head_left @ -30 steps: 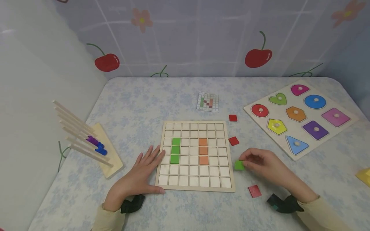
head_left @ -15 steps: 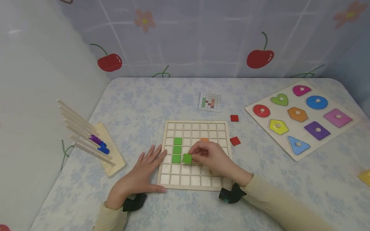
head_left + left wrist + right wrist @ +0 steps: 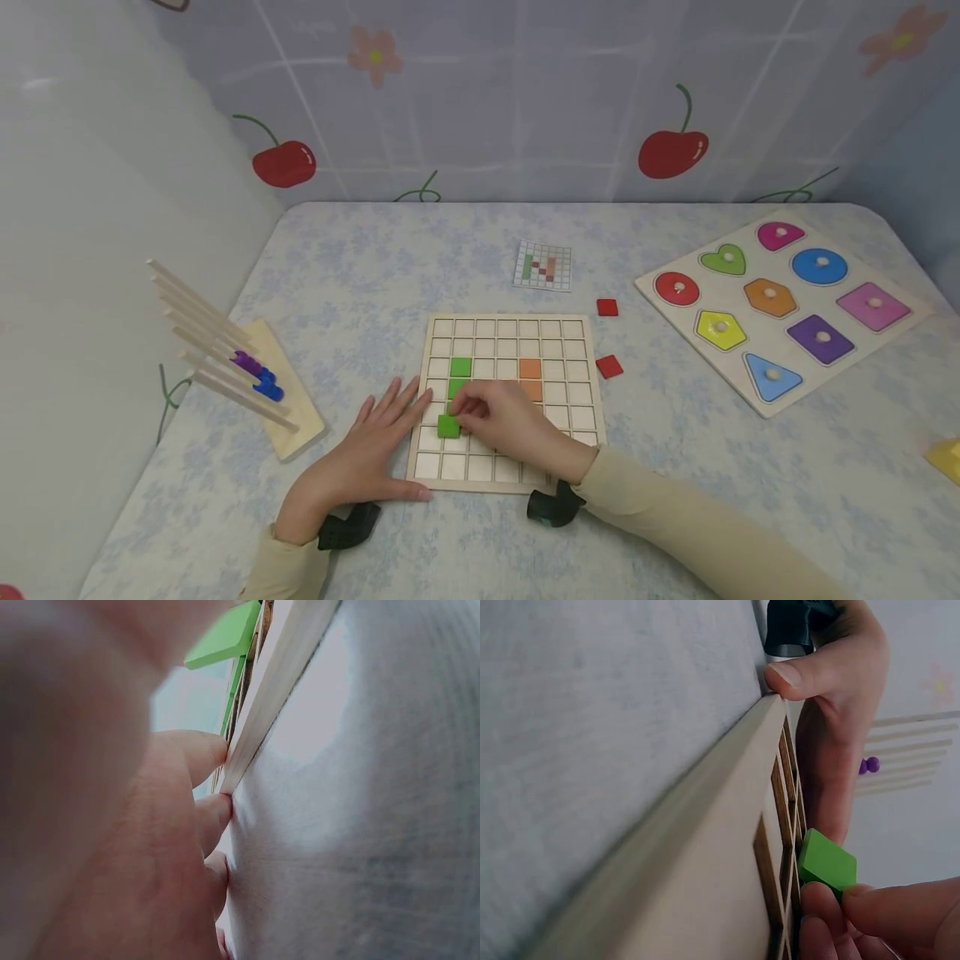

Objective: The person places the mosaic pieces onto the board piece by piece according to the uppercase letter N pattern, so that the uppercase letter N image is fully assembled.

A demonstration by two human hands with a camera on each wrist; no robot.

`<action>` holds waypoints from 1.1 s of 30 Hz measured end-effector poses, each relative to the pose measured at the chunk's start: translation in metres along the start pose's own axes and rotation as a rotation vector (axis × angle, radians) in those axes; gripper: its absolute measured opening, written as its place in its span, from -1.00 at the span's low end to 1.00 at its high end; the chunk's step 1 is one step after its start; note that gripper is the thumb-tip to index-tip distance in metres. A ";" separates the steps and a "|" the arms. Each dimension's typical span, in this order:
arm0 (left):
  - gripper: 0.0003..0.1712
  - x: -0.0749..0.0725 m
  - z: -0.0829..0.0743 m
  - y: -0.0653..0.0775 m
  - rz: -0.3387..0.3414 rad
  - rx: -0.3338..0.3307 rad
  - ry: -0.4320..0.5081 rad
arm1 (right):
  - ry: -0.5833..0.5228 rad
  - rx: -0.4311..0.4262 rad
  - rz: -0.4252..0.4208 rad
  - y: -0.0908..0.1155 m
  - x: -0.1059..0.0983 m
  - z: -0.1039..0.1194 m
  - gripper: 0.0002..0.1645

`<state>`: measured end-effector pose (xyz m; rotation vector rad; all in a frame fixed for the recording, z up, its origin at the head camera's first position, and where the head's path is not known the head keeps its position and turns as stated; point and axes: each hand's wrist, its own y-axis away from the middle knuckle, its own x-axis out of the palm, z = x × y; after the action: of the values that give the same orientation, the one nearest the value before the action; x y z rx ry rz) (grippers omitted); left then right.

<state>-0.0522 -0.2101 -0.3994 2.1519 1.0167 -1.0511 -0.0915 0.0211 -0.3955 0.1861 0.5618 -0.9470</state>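
A wooden grid board [image 3: 442, 483] lies flat on the table, with green tiles [image 3: 461, 367] in one column and orange tiles [image 3: 529, 368] in another. My right hand [image 3: 513, 421] pinches a green square tile [image 3: 448, 427] by its right edge, over the left part of the grid. In the right wrist view this green tile [image 3: 827, 859] is tilted between thumb and fingers. The right hand hides part of both columns. My left hand [image 3: 363, 462] lies spread at the board's left edge, its fingertips touching the frame and its thumb at the lower left corner.
Two red tiles [image 3: 610, 366] lie right of the board. A small pattern card [image 3: 542, 266] is behind it. A knobbed shape puzzle [image 3: 780, 308] is at the right, a wooden peg stand [image 3: 288, 400] at the left. Something yellow [image 3: 943, 458] shows at the right edge.
My right hand has carried the green tile from the table right of the board to the left part of the grid. The left hand has stayed in place.
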 end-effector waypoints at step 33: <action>0.27 0.001 0.000 0.001 -0.012 0.014 0.015 | 0.173 0.002 0.059 0.011 -0.004 0.007 -0.92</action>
<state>-0.0510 -0.2100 -0.4001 2.1703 1.0329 -1.0523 -0.0818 0.0277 -0.3879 0.2872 0.7111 -0.8790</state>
